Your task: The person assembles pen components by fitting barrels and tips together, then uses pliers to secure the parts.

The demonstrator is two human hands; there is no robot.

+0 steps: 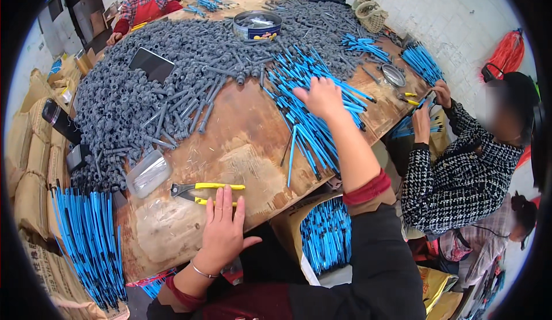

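My left hand (224,228) lies flat near the table's front edge, fingers stretched out and fingertips by the yellow handles of a pair of pincers (219,186). Over a loose heap of thin blue rods with black ends (307,127) is my right hand (322,97), reaching to the heap's upper part. Its thumb stands apart from the fingers, but the fingertips are partly hidden, so I cannot make out whether a rod is in them. Left of the pincers stands a clear plastic box (148,173) with thin, needle-like pieces in it.
Grey plastic fittings (190,50) cover much of the wooden table (230,130), with a phone (151,65) and a round tin (257,25) on them. Blue rods fill a carton (326,236) below the edge. Co-workers sit at right (460,170) and far left (146,6).
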